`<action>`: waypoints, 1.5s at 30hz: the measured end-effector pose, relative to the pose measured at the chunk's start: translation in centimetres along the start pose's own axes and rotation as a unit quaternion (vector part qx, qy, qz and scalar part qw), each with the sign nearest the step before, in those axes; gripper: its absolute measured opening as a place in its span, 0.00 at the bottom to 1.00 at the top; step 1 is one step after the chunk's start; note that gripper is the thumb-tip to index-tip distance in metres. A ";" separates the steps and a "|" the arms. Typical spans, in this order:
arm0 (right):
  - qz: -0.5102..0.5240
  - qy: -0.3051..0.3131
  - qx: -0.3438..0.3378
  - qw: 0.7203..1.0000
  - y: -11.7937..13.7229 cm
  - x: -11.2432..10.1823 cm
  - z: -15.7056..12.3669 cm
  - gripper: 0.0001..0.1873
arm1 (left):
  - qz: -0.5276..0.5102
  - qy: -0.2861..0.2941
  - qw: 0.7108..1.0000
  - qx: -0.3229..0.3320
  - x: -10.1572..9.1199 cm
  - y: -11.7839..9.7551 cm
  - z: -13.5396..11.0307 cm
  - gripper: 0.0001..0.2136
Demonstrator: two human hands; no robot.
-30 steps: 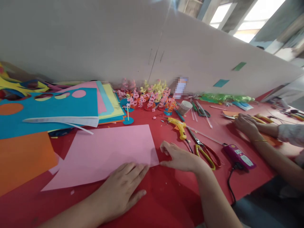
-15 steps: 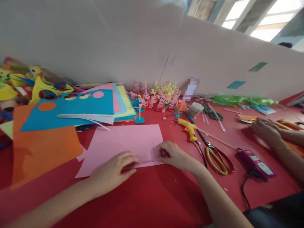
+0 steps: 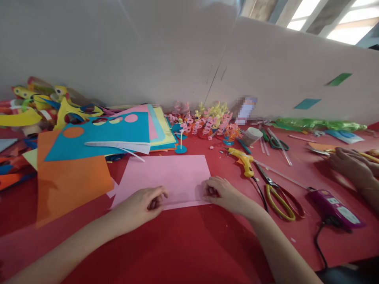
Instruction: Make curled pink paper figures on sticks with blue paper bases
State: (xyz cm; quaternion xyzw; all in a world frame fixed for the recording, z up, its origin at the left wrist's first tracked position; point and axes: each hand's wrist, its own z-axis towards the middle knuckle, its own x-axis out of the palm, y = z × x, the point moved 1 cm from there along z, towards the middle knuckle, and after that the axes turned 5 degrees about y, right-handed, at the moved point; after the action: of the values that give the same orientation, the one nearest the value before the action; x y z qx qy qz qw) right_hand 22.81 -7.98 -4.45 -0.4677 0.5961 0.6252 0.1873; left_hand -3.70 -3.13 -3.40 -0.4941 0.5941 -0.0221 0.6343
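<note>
A pink paper sheet (image 3: 168, 177) lies flat on the red table (image 3: 192, 244) in front of me. My left hand (image 3: 139, 205) pinches its near edge left of centre, fingers curled under the paper. At the near right corner, my right hand (image 3: 222, 193) grips the same edge with its fingers bent. The near edge looks lifted and folded a little between the two hands.
Orange sheet (image 3: 71, 177) and a stack of blue, pink and yellow sheets (image 3: 118, 132) lie left. Curled paper ornaments (image 3: 204, 122) stand at the back. A yellow glue gun (image 3: 244, 159), scissors (image 3: 278, 193) and a purple device (image 3: 334, 203) lie right. Another person's hand (image 3: 349, 163) rests far right.
Both hands went from lying flat at the sheet's near edge to curling and gripping it. The view has shifted, showing more of the left side.
</note>
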 end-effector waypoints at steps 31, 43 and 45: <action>-0.218 -0.105 -0.135 0.961 3.1 3.5 -2.4 0.19 | 0.281 -0.045 0.938 0.200 1.2 0.4 -0.7 0.21; -0.232 -0.108 -0.093 0.962 0.5 1.2 -5.6 0.16 | 0.291 -0.041 0.935 0.199 1.1 0.5 -0.9 0.24; -0.218 -0.107 -0.096 0.965 -0.1 0.4 -6.0 0.15 | 0.297 -0.034 0.934 0.196 1.2 0.4 -0.9 0.26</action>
State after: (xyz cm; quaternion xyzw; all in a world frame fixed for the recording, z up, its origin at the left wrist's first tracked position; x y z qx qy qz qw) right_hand 24.89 -13.60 -3.98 -0.5325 0.3933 0.6700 0.3358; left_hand -4.27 -4.19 -4.40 -0.1612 0.6756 0.0679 0.7163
